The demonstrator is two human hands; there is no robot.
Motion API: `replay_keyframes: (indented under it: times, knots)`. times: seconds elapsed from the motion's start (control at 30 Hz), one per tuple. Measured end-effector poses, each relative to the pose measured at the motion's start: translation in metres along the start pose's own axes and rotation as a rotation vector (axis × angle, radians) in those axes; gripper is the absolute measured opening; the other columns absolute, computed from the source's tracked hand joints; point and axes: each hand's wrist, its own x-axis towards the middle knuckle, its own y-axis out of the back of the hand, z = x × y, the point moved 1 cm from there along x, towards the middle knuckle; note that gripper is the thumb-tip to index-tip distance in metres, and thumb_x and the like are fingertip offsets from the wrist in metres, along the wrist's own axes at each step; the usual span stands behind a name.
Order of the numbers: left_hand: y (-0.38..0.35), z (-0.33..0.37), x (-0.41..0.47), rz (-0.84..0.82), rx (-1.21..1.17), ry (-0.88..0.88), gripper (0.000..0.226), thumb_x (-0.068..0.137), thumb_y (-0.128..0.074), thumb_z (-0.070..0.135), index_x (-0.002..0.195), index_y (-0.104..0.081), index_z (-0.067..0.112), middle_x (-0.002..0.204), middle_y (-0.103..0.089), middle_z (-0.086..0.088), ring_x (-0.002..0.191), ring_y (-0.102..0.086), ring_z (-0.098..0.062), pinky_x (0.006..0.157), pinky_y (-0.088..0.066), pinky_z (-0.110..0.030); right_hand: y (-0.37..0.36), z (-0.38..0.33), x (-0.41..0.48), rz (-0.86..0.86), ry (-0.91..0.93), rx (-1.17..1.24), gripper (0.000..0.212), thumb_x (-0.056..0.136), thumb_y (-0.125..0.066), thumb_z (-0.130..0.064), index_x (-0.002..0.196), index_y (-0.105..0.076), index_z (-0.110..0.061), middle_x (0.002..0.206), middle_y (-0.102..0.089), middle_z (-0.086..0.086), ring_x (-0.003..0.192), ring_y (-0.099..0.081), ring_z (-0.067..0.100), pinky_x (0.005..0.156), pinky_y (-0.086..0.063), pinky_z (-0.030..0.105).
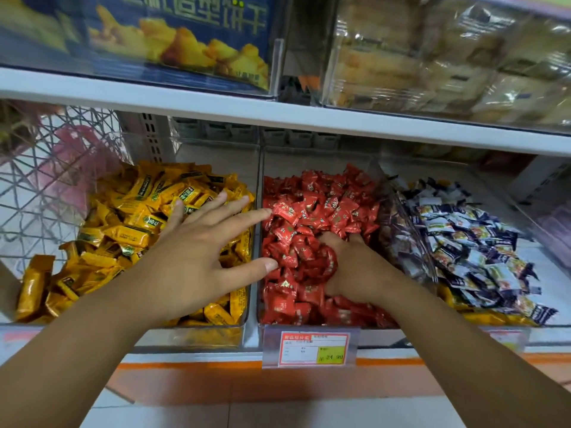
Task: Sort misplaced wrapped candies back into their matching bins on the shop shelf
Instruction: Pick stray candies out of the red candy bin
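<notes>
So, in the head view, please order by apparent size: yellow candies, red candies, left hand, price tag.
1. yellow candies, widest heap
2. red candies
3. left hand, nearly matching the red heap; it is nearer the camera, so unsure
4. price tag, smallest

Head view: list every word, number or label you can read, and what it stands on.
"造型饼干" on the blue box on the upper shelf; the characters to its left are unreadable.
"24.90" on the yellow patch of the price tag below the red candies.
Other price tag print: too blurred.
Wrapper print on yellow candies, red candies and dark-and-white candies: too small to read.
</notes>
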Motion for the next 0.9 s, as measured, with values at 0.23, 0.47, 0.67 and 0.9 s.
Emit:
replay_keyframes:
  times: [0.23,0.47,0.67,0.9]
  knots:
    - [0.002,0.002,0.001,0.017,0.023,-0.002,0.075,0.06,-0.018,0.095,0.131,-0.017,0.071,0.154,0.001,0.031,0.142,0.015,0.007,0.117,0.016,-0.045,0.035,-0.005,-0.005,0.267,0.051,0.569,0.046,0.074,-0.075,-0.008,0.115,-0.061,-0.026,0.08,-0.071,-0.002,0.062,-0.063,0.006,0.05,-0.047,0.014]
    - [0.003,0.002,-0.001,0.008,0.028,0.015,0.072,0.059,-0.018,0.094,0.128,-0.014,0.075,0.154,0.002,0.032,0.141,0.016,0.008,0.117,0.016,-0.045,0.045,-0.047,-0.012,0.045,0.254,0.694,0.073,0.073,-0.081,-0.039,0.136,-0.045,-0.045,0.113,-0.062,-0.022,0.104,-0.063,0.003,0.093,-0.052,0.031]
    - [0.001,0.0,0.0,-0.007,0.041,0.009,0.072,0.059,-0.015,0.096,0.128,-0.012,0.076,0.154,0.004,0.032,0.14,0.018,0.009,0.117,0.017,-0.045,0.072,-0.023,-0.04,-0.011,0.102,0.067,0.097,0.069,-0.083,-0.041,0.143,-0.022,-0.058,0.152,-0.034,-0.013,0.132,-0.039,0.011,0.094,-0.028,0.019]
    - [0.0,0.001,0.0,-0.002,0.036,0.005,0.07,0.058,-0.012,0.095,0.126,-0.01,0.076,0.153,0.006,0.032,0.14,0.019,0.009,0.116,0.018,-0.043,0.041,-0.005,-0.046,0.051,0.014,-0.2,0.084,0.073,-0.081,-0.041,0.139,-0.031,-0.026,0.12,-0.05,-0.002,0.098,-0.05,0.014,0.079,-0.041,0.024]
